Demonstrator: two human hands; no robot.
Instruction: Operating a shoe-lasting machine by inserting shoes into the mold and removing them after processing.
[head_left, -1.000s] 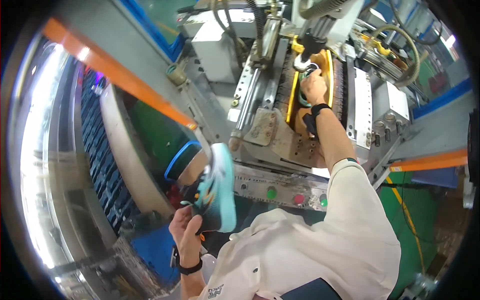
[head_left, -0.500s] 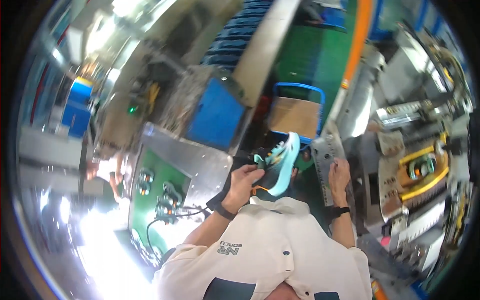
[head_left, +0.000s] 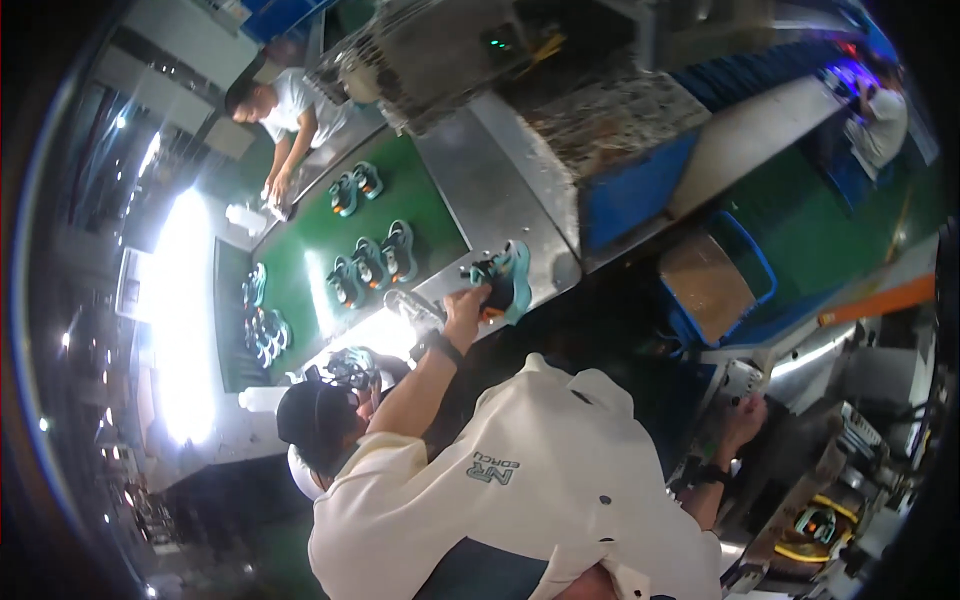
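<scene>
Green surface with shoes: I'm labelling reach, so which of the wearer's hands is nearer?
Left. The left hand holds a shoe close to the green surface; the right hand is farther off, rightward.

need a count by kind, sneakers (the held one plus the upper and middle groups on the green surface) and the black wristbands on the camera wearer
Sneakers: 6 (1 held sneaker in the left hand, 2 in the upper group and 3 in the middle group on the green surface)
Black wristbands: 2
Total: 8
</scene>
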